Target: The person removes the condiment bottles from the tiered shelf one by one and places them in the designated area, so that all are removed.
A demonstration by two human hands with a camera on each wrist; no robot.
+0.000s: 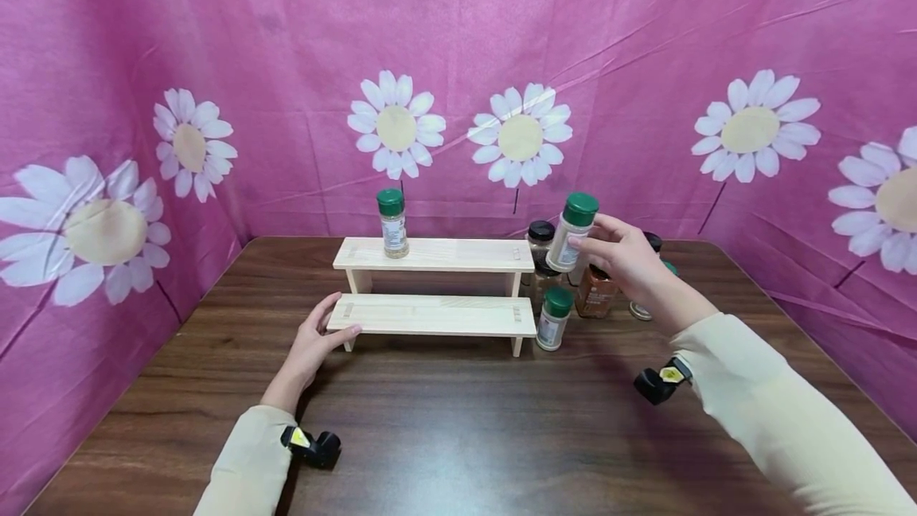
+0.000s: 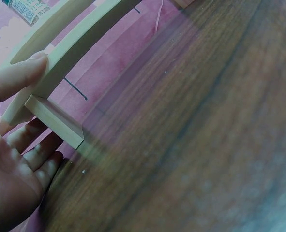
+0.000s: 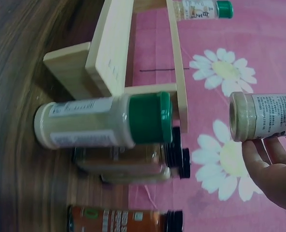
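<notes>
A two-tier wooden spice rack (image 1: 433, 314) stands on the table. My left hand (image 1: 313, 345) holds its left end, the thumb lying on the lower shelf; in the left wrist view the other fingers reach round beside the leg (image 2: 55, 121). My right hand (image 1: 630, 263) holds a green-capped spice jar (image 1: 569, 236) in the air, slightly tilted, right of the upper shelf. Another green-capped jar (image 1: 394, 225) sits upright on the upper shelf, left of its middle. A third green-capped jar (image 1: 552, 321) stands on the table beside the rack's right end.
Behind the raised jar are several black-capped jars, one with orange-brown contents (image 1: 596, 293). Another green-capped jar (image 1: 640, 310) is partly hidden by the right hand. A pink cloth with daisies (image 1: 458, 38) hangs behind the brown wooden table (image 1: 458, 428).
</notes>
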